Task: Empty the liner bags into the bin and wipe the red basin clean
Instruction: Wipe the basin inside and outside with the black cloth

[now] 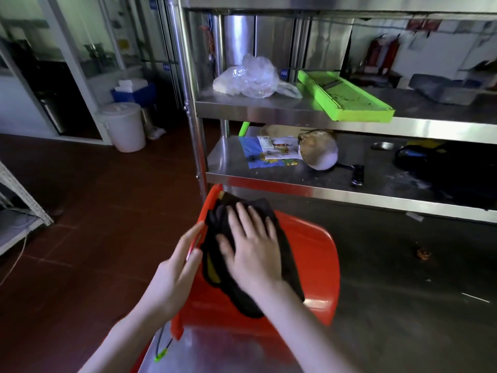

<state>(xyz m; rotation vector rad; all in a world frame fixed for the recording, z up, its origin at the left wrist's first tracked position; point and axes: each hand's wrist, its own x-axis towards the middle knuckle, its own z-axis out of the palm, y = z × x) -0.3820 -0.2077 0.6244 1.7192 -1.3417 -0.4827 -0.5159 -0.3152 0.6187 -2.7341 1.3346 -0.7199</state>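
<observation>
The red basin (314,262) stands tipped on its side on the steel table (403,305), its hollow facing me. A black cloth (242,292) lies inside it against the left wall. My right hand (252,246) presses flat on the cloth with fingers spread. My left hand (177,267) grips the basin's left rim, thumb inside and fingers outside. A crumpled clear plastic bag (250,79) lies on the upper shelf of the steel rack.
A green tray (347,100) sits beside the bag on the upper shelf. The lower shelf (269,176) holds papers, a round pan and a dark bag. A white lidded bucket (125,126) stands on the red-brown floor at the back left.
</observation>
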